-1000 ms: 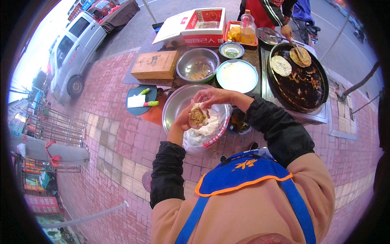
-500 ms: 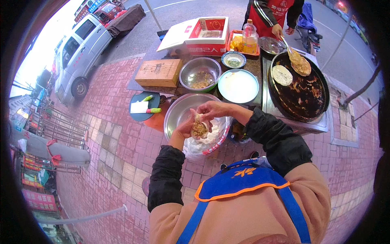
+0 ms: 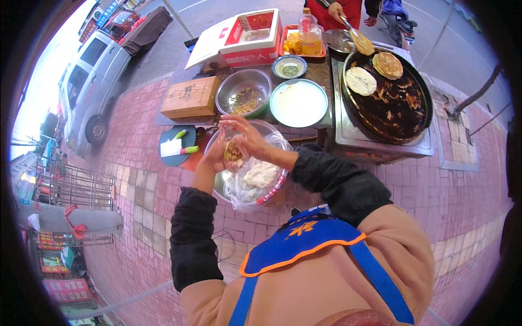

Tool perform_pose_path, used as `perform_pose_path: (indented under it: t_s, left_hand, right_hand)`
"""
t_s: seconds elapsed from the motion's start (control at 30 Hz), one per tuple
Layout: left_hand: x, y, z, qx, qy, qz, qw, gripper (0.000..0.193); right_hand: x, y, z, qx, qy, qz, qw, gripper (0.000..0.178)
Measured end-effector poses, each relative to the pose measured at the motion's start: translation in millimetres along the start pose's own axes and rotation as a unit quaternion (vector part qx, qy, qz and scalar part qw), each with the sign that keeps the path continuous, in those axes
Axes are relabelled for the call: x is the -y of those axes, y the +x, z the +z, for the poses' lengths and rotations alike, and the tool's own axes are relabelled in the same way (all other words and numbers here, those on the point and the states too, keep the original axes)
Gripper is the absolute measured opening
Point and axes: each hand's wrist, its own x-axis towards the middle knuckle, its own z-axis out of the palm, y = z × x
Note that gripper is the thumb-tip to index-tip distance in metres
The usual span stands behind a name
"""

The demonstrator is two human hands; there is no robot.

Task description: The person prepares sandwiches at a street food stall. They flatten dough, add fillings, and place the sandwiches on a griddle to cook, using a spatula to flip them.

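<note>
A piece of dough with crumbly brown filling (image 3: 234, 154) sits between my two hands, above the large steel bowl (image 3: 218, 187). My left hand (image 3: 215, 154) cups it from the left. My right hand (image 3: 253, 143) closes round it from the right, its fingers stretched toward the left fingertips. The hands hide most of the dough's edge. Below them, pale dough (image 3: 261, 175) lies in a clear plastic bag (image 3: 239, 190) inside the bowl.
Beyond stand a filling bowl (image 3: 261, 87), white plate (image 3: 299, 104), wooden box (image 3: 190, 98) and foam box (image 3: 251, 56). A knife (image 3: 171, 148) lies on a round board at left. At right, a black pan (image 3: 389, 117) holds two flatbreads; a co-worker's hand (image 3: 336, 10) holds a spatula (image 3: 361, 42).
My right hand has gone from pinching the dough's edge to cupping its side. The co-worker's spatula has come off the browned flatbread, which now lies in the pan. My view has shifted.
</note>
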Motion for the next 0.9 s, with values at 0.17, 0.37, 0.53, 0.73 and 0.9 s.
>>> perform_pose_path:
  t_s: [0.17,0.37,0.53,0.73,0.9]
  left_hand:
    - [-8.8,49.5,0.9,-0.182,0.220,-0.080,0.955,0.077]
    - [8.5,68.7,35.2,-0.339,0.649,-0.089,0.675,0.084]
    - [-17.8,25.2,126.2,-0.433,0.747,0.061,0.501,0.086]
    - [-25.1,-46.9,61.6,-0.564,0.289,0.704,0.321,0.038]
    - [70.7,9.2,5.8,-0.266,-0.233,0.398,0.847,0.074]
  right_hand:
    - [-45.8,-43.4,34.2,-0.273,0.534,0.375,0.706,0.050]
    - [-74.1,-62.8,59.0,-0.412,0.543,0.447,0.579,0.038]
    - [-60.2,-36.3,54.8,-0.367,0.605,0.364,0.606,0.034]
    - [3.7,-2.9,46.8,-0.352,0.542,0.460,0.608,0.052]
    - [12.7,-9.1,60.4,-0.354,0.491,0.538,0.587,0.047]
